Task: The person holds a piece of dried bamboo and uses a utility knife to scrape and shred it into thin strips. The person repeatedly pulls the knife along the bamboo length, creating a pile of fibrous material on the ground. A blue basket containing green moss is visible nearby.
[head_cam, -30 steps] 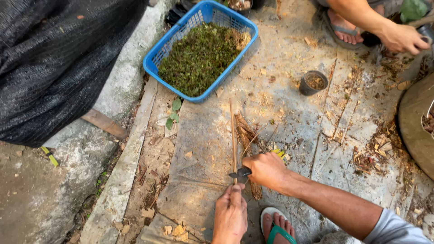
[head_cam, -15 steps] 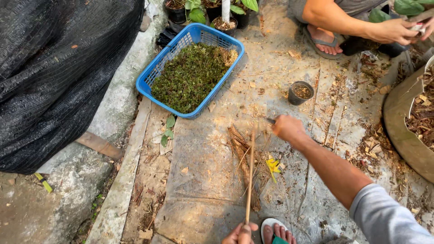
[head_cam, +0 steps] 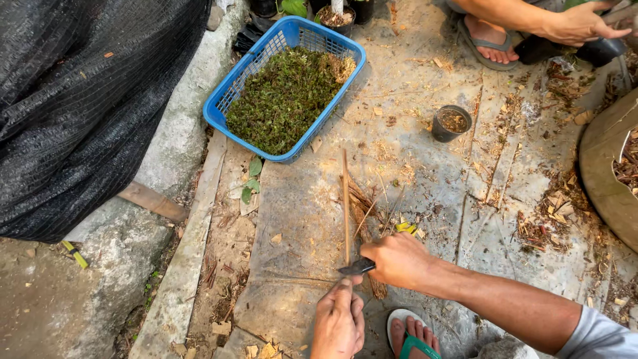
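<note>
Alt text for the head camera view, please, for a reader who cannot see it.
The left hand holds a thin wooden stick upright-pointing away over the concrete ground, while the right hand presses a small dark blade against it. Beyond lie a blue basket of green plant bits, a small black pot, and another person's hand.

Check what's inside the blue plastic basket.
The blue plastic slotted basket is nearly filled with green-brown chopped leafy plant matter, plus a pale straw-like clump in the far right corner. The fill covers the basket's floor, so anything underneath cannot be seen.
</note>
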